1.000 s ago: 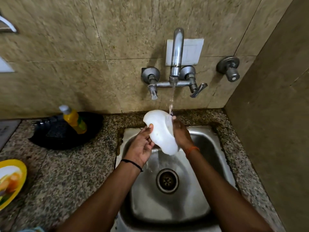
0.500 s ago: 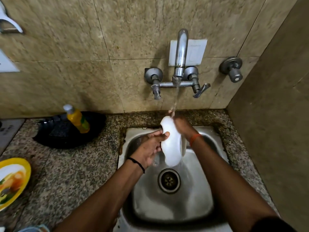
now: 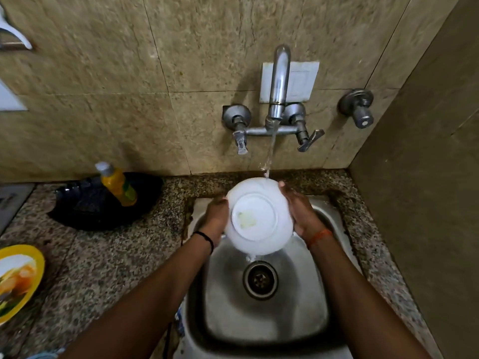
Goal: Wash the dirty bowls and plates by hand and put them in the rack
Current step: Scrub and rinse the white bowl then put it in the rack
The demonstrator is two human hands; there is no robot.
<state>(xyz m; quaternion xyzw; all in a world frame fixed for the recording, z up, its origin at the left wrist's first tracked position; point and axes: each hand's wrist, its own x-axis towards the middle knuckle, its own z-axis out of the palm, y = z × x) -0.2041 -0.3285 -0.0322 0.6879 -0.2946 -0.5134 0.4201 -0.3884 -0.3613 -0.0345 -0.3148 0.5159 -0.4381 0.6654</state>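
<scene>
Left hand point(image 3: 216, 218): grips the bowl's left edge, fingers hidden behind it.
Right hand point(image 3: 302, 213): fingers curled round the right edge.
Bowl point(image 3: 259, 218): white, base facing the camera, over the sink point(image 3: 259, 320).
Tap point(image 3: 278, 81): water strikes the bowl's top rim.

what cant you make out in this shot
All in the head view:
- Inside of the bowl: it faces away, only the underside shows.
- Left hand fingers: behind the bowl.
- Yellow plate: cut by the left edge.
- Rack: not in frame.
- Pale patch on the bowl's base: too blurred to identify.
</scene>
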